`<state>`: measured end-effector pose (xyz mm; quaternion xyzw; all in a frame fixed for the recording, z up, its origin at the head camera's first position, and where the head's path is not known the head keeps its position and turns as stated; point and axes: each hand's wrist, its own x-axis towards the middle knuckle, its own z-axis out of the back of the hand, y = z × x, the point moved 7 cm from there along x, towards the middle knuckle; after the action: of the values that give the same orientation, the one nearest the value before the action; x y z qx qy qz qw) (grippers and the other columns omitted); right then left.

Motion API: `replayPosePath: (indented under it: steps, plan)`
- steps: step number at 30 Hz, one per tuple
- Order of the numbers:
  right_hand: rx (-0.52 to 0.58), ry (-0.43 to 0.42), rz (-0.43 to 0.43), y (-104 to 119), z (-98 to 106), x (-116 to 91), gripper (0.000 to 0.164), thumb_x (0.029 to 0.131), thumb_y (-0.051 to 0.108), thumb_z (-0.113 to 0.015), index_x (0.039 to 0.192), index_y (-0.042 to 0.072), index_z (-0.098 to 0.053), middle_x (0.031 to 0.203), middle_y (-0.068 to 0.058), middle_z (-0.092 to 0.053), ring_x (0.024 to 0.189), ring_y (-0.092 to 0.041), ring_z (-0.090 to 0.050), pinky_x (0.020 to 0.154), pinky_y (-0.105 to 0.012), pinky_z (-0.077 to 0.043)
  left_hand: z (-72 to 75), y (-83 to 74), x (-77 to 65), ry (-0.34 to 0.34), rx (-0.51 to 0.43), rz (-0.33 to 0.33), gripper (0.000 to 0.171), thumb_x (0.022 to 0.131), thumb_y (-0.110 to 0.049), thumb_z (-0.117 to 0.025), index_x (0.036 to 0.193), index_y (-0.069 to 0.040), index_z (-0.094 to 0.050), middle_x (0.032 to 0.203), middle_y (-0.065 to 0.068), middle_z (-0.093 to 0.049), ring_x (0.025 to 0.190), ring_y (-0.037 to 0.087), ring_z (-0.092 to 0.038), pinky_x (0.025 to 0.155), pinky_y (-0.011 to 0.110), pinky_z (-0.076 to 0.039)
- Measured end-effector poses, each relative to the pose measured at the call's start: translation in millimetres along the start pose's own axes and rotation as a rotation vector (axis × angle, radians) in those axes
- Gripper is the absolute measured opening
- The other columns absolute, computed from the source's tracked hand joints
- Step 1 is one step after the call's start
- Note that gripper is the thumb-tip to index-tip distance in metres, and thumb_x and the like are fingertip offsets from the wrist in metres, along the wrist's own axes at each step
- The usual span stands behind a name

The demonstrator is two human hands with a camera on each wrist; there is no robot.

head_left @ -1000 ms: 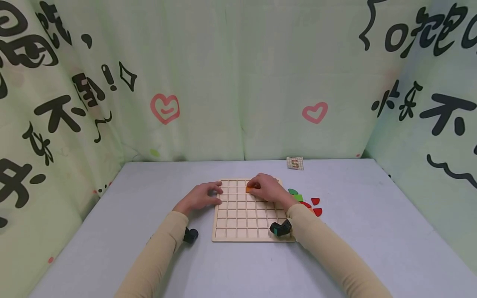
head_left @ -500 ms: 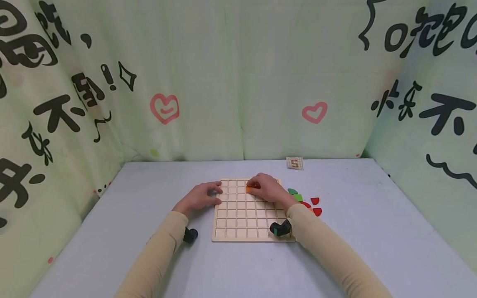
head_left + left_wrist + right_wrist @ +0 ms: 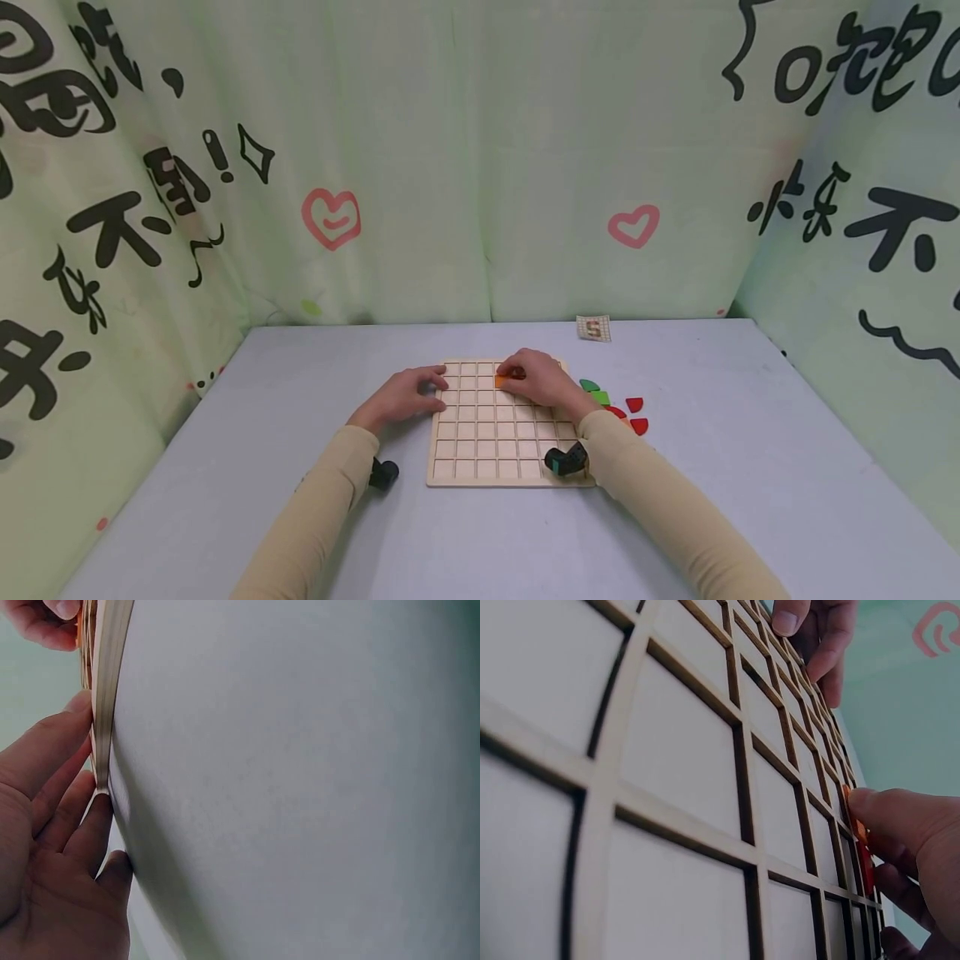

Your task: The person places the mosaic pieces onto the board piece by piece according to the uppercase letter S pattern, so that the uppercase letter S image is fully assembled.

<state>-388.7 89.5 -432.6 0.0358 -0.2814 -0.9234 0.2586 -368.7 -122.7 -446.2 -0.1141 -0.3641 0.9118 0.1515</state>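
Note:
A pale wooden grid board (image 3: 476,450) lies flat on the table, its square cells divided by raised strips. At the board's left edge is my left hand (image 3: 405,393), thumb and fingertips touching the frame; the left wrist view shows the thumb (image 3: 56,739) on the rim and the fingers spread along the side. Over the upper middle cells, my right hand (image 3: 538,377) pinches an orange piece (image 3: 499,382) at the grid. In the right wrist view a red piece (image 3: 865,868) sits right beside the orange one, partly hidden by the fingers.
Right of the board lie loose pieces: a dark green one (image 3: 588,385), a light green one (image 3: 601,398) and several red ones (image 3: 634,405), some partly behind the right forearm. A small patterned card (image 3: 593,328) is at the table's back edge. Printed curtains (image 3: 420,167) enclose the table.

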Motion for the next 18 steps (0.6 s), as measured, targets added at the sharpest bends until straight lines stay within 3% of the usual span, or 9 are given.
replayPosePath:
  steps: [13,18]
  plan:
    - [0.003,-0.020,-0.013,-0.2,1.0,-2.4,0.025,0.094,0.019,-0.069,0.115,0.006,-0.073,0.113,-0.010,-0.067,0.102,-0.025,-0.061,0.093,-0.043,-0.052,-1.2,-0.8,-0.9,0.001,-0.001,0.001,0.027,0.088,-0.014,-0.076,0.114,-0.009,-0.070,0.156,0.006,-0.047,0.151,0.030,-0.032,0.124,0.048,-0.027]
    - [-0.011,-0.017,-0.010,-0.4,1.5,-2.5,0.030,0.095,0.021,-0.069,0.121,0.006,-0.071,0.110,-0.010,-0.066,0.099,-0.024,-0.060,0.090,-0.042,-0.052,-0.8,0.2,-0.1,0.000,-0.002,-0.003,0.026,0.088,-0.013,-0.076,0.113,-0.009,-0.070,0.155,0.006,-0.048,0.151,0.030,-0.032,0.124,0.048,-0.027]
